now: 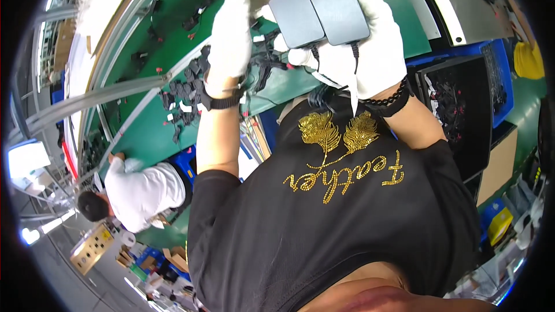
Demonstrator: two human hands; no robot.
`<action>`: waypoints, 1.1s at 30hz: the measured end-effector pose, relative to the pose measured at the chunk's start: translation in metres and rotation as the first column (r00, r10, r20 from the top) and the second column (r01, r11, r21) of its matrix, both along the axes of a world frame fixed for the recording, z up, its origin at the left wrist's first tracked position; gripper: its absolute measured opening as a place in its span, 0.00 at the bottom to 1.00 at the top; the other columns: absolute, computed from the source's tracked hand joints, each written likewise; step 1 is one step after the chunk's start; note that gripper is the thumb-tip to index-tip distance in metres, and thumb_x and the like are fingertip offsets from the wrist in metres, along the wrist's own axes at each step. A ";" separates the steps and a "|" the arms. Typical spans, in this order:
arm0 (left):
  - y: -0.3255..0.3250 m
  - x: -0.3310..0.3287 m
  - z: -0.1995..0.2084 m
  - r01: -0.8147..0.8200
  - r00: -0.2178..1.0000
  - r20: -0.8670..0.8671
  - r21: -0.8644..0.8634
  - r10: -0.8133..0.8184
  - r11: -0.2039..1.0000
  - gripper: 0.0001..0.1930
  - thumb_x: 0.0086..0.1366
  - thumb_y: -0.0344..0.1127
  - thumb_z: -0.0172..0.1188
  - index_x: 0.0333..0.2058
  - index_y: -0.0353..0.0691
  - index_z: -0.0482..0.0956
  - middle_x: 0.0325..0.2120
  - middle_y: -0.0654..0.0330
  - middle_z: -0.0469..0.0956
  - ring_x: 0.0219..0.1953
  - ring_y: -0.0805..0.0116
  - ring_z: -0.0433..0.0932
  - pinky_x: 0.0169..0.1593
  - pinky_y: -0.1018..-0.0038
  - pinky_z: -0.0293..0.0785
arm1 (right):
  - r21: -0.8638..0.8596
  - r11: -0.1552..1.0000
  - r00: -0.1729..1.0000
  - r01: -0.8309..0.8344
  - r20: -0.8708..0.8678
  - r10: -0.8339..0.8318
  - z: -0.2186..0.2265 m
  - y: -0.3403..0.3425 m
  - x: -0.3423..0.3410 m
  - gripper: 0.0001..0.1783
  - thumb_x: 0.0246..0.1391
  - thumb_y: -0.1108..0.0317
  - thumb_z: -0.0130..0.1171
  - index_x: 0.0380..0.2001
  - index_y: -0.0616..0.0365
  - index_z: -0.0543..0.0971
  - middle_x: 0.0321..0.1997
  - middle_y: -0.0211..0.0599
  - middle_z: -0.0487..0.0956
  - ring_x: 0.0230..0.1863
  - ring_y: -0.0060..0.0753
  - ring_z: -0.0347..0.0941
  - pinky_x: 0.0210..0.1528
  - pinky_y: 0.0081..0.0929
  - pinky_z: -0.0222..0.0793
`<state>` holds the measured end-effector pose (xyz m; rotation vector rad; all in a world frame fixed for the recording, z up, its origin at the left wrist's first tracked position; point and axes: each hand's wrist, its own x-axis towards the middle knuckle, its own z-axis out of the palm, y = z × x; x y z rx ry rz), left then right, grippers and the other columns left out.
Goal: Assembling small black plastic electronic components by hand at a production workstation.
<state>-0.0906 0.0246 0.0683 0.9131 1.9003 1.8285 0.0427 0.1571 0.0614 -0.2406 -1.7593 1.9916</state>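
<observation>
Two flat, dark grey power adapters lie side by side in my white-gloved right hand (381, 58), its fingers wrapped beneath and along them. The left adapter (296, 17) and the right adapter (345, 13) each trail a short black cord end, with white strips hanging beside the cords. My left hand (231, 29), also gloved in white, is raised just left of the adapters with its fingers stretched toward them and nothing in its palm. Below and behind that hand, several small black adapters with cables (185, 89) are heaped on the green worktable (144, 112).
A metal rail (104, 93) crosses the bench on the left. To my right stand a blue crate (502, 75) and a black tray (454, 98) of cabled parts. A person in white (144, 190) works further along the table. Grey panels (462, 6) lie at far right.
</observation>
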 end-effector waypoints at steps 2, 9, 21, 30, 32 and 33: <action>0.003 0.028 0.004 0.021 0.978 0.208 -0.081 -0.004 0.997 0.27 0.73 0.50 0.31 0.52 0.34 0.70 0.47 0.53 0.75 0.50 0.64 0.73 0.56 0.69 0.66 | -0.411 0.908 0.997 -0.076 -0.045 0.063 0.002 0.007 -0.002 0.21 0.59 0.53 0.50 0.48 0.56 0.70 0.45 0.40 0.75 0.48 0.33 0.72 0.47 0.35 0.74; 0.003 0.055 -0.028 0.221 0.882 0.404 0.102 -0.244 0.970 0.32 0.71 0.57 0.25 0.60 0.37 0.60 0.53 0.58 0.69 0.55 0.67 0.66 0.59 0.69 0.59 | -0.806 0.591 0.999 -0.039 -0.023 0.033 0.007 0.016 0.006 0.21 0.58 0.53 0.51 0.47 0.57 0.71 0.46 0.40 0.74 0.48 0.37 0.71 0.48 0.38 0.73; -0.011 0.081 -0.058 0.769 0.474 0.579 0.094 -0.663 0.632 0.20 0.67 0.44 0.50 0.45 0.29 0.72 0.32 0.56 0.77 0.36 0.68 0.76 0.43 0.73 0.71 | -0.849 0.507 0.969 -0.150 -0.229 -0.097 0.066 0.057 0.039 0.29 0.59 0.45 0.40 0.46 0.62 0.72 0.39 0.50 0.77 0.33 0.53 0.74 0.34 0.38 0.72; 0.000 0.057 -0.020 0.694 0.720 0.490 -0.491 -0.492 0.527 0.08 0.63 0.31 0.57 0.39 0.33 0.76 0.25 0.64 0.76 0.30 0.75 0.75 0.38 0.80 0.71 | -0.797 0.490 0.842 -0.352 -0.498 -0.207 0.055 0.103 0.126 0.29 0.58 0.45 0.42 0.47 0.60 0.71 0.43 0.48 0.75 0.38 0.51 0.72 0.37 0.40 0.70; 0.010 0.059 -0.012 0.710 0.699 0.469 -0.365 -0.540 0.602 0.09 0.64 0.29 0.54 0.41 0.32 0.76 0.25 0.63 0.76 0.30 0.74 0.76 0.39 0.79 0.72 | -0.856 0.503 0.761 -0.116 -0.403 -0.509 0.037 0.118 0.148 0.31 0.57 0.43 0.43 0.49 0.61 0.70 0.43 0.51 0.75 0.38 0.53 0.72 0.38 0.42 0.70; 0.019 0.064 -0.004 0.702 0.693 0.531 -0.338 -0.488 0.627 0.09 0.65 0.27 0.51 0.41 0.30 0.75 0.26 0.61 0.76 0.30 0.74 0.76 0.40 0.78 0.72 | -0.828 0.454 0.752 -0.329 -0.520 -0.404 0.041 0.118 0.159 0.32 0.56 0.43 0.44 0.50 0.61 0.70 0.44 0.52 0.74 0.38 0.54 0.72 0.38 0.43 0.70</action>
